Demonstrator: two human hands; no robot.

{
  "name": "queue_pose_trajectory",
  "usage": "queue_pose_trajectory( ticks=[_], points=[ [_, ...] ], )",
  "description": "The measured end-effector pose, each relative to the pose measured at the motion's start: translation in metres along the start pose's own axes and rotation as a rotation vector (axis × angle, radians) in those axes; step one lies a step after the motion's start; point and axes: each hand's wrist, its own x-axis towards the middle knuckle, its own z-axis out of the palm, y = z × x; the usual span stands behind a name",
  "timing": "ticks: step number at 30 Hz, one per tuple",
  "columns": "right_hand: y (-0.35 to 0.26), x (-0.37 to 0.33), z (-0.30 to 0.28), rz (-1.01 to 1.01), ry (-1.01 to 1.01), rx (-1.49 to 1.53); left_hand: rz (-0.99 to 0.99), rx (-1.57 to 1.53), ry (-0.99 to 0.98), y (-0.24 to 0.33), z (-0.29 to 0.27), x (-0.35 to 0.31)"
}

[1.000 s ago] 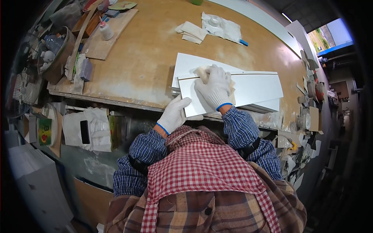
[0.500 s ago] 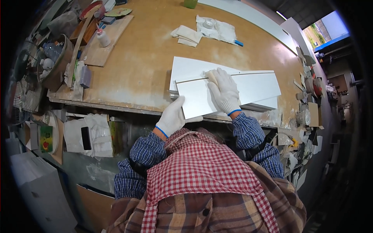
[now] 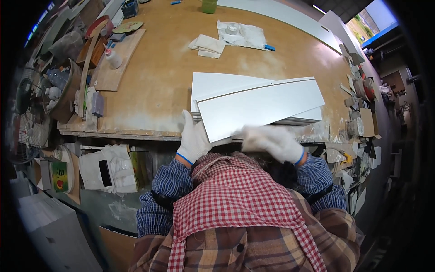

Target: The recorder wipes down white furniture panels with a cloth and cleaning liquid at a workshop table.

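A long white panel (image 3: 263, 104) with a thin dark groove along its far edge lies askew on a stack of similar white panels (image 3: 222, 82). At its near left corner my gloved left hand (image 3: 195, 139) supports it, the fingers tucked beneath and partly hidden, the thumb raised beside the corner. My gloved right hand (image 3: 276, 144), smeared by motion, is at the panel's near edge, just off the table's front. A beige pad (image 3: 249, 136) shows blurred at its fingers.
On the wooden worktable (image 3: 158, 68) lie a folded cloth (image 3: 208, 46) and a white sheet bearing a small round container (image 3: 232, 30). At left are a squeeze bottle (image 3: 113, 59) on a board and a cluttered bin (image 3: 68, 90). A phone (image 3: 104, 173) rests on a lower shelf.
My right hand has come off the panel's top toward me, down to its near edge. My left thumb has lifted away from the corner. The panel has shifted little.
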Motion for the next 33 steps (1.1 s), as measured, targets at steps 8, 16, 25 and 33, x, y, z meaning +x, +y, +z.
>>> queue_pose_trajectory(
  ticks=[8, 16, 25, 33],
  points=[
    [0.007, 0.092, 0.047, -0.477, 0.367, -0.762, 0.063, 0.054, 0.047, -0.004, 0.008, 0.006],
    [0.031, 0.064, 0.047, -0.698, 0.029, -0.661, 0.085, 0.140, 0.239, -0.010, 0.005, 0.007],
    [0.016, 0.071, 0.046, -0.734, 0.054, -0.788, -0.041, 0.277, 0.266, -0.005, -0.010, 0.017],
    [0.021, 0.063, 0.038, -0.710, -0.033, -0.737, -0.042, 0.378, 0.234, -0.012, -0.014, 0.016]
  ],
)
